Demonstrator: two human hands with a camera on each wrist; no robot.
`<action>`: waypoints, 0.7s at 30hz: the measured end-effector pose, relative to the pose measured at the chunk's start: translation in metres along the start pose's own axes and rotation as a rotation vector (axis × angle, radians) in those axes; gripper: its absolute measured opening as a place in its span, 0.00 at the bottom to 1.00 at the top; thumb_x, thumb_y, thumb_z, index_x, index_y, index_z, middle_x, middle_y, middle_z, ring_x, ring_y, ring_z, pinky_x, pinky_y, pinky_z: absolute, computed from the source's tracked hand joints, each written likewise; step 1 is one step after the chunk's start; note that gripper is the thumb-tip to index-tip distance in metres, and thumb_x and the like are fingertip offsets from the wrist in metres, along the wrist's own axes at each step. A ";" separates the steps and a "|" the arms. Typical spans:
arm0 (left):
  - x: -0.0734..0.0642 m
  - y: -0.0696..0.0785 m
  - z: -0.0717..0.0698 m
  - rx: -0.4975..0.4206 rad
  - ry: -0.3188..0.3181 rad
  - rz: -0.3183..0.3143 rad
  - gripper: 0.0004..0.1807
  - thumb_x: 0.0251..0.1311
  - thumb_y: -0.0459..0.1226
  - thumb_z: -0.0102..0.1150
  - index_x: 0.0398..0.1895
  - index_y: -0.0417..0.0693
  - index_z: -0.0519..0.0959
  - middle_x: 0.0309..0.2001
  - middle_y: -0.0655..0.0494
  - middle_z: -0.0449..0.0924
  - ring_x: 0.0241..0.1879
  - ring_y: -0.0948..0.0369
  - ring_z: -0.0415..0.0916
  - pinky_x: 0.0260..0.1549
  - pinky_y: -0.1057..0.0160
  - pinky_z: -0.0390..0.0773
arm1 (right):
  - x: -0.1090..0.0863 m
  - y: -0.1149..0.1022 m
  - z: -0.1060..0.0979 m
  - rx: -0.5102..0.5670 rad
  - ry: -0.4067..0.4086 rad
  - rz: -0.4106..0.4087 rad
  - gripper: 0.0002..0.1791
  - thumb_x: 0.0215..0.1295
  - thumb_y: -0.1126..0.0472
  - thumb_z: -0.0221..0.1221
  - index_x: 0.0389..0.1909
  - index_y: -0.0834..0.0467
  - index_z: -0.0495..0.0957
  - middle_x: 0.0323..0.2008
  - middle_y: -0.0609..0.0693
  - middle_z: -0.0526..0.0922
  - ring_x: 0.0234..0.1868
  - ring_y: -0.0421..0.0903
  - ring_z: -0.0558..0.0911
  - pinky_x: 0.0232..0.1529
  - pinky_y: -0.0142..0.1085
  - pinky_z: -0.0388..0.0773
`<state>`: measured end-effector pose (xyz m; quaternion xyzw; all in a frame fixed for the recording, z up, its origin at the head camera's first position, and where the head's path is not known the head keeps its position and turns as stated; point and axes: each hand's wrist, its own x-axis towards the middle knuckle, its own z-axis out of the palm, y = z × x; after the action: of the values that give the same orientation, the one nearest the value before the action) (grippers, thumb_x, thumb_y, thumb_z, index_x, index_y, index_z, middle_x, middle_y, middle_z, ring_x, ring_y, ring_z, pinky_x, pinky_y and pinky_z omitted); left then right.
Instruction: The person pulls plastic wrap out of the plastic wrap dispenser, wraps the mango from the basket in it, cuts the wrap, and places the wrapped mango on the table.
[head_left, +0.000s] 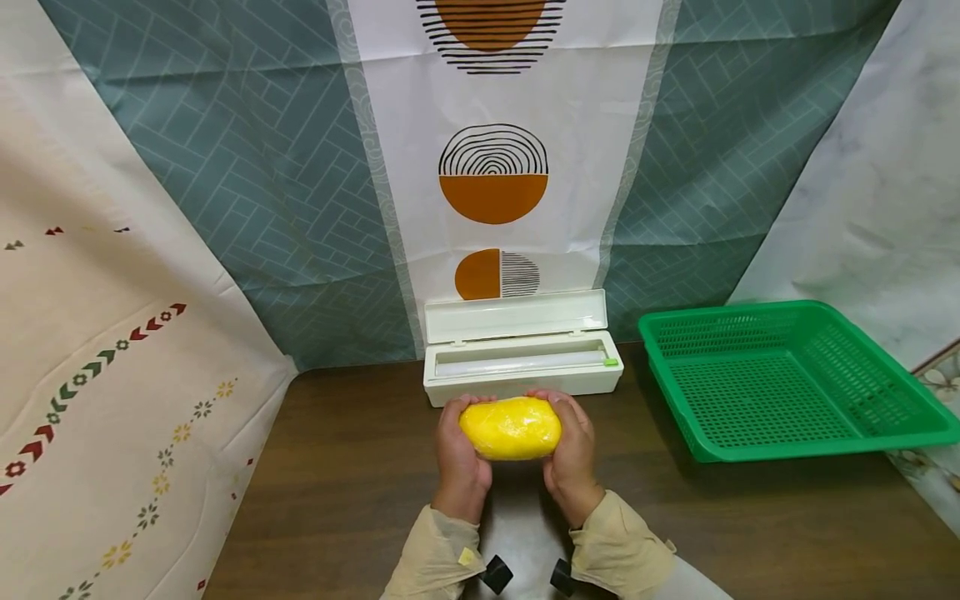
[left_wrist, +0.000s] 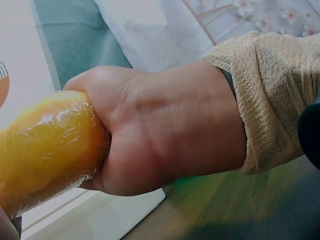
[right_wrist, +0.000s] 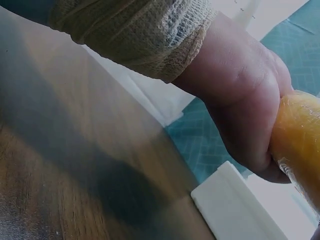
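Note:
A yellow oblong item [head_left: 510, 428], covered in shiny clear film, is held in front of the white box by its two ends. My left hand [head_left: 461, 458] grips the left end, and my right hand [head_left: 572, 454] grips the right end. The left wrist view shows the film [left_wrist: 52, 122] wrinkled and glossy over the yellow surface, which presses into the palm. From the right wrist, the item's end [right_wrist: 300, 135] shows against the palm. Just beyond the hands stands a white cling film dispenser [head_left: 517, 385], its lid raised, a roll inside and a green slider at its right end.
To the right, a green plastic basket [head_left: 697, 437] rests on the brown wooden table [head_left: 337, 483]. Patterned cloths [head_left: 300, 208] hang behind the table and along the left. A grey-white area [head_left: 521, 525] lies beneath the forearms.

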<state>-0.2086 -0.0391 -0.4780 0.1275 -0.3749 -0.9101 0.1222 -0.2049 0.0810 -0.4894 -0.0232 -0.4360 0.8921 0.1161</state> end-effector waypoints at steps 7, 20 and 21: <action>-0.001 -0.002 0.001 -0.009 -0.005 0.008 0.10 0.71 0.36 0.46 0.32 0.44 0.75 0.35 0.50 0.79 0.40 0.52 0.81 0.50 0.55 0.80 | 0.000 0.000 -0.001 0.005 0.000 -0.006 0.14 0.78 0.62 0.48 0.41 0.64 0.81 0.42 0.57 0.86 0.45 0.52 0.85 0.48 0.42 0.85; 0.003 0.001 -0.002 0.019 -0.125 0.012 0.15 0.76 0.38 0.41 0.42 0.38 0.78 0.45 0.46 0.84 0.52 0.49 0.81 0.58 0.56 0.78 | 0.007 -0.004 -0.006 -0.052 -0.082 -0.002 0.19 0.79 0.60 0.48 0.47 0.71 0.81 0.48 0.62 0.85 0.46 0.53 0.84 0.48 0.41 0.85; 0.003 0.001 -0.003 0.032 -0.139 0.016 0.17 0.77 0.38 0.41 0.44 0.37 0.79 0.46 0.46 0.84 0.54 0.48 0.80 0.58 0.56 0.78 | 0.007 -0.004 -0.006 -0.057 -0.087 -0.002 0.19 0.79 0.60 0.48 0.48 0.72 0.80 0.48 0.62 0.85 0.46 0.53 0.84 0.48 0.41 0.85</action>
<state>-0.2106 -0.0428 -0.4796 0.0628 -0.3979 -0.9097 0.1009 -0.2104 0.0899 -0.4897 0.0129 -0.4661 0.8793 0.0971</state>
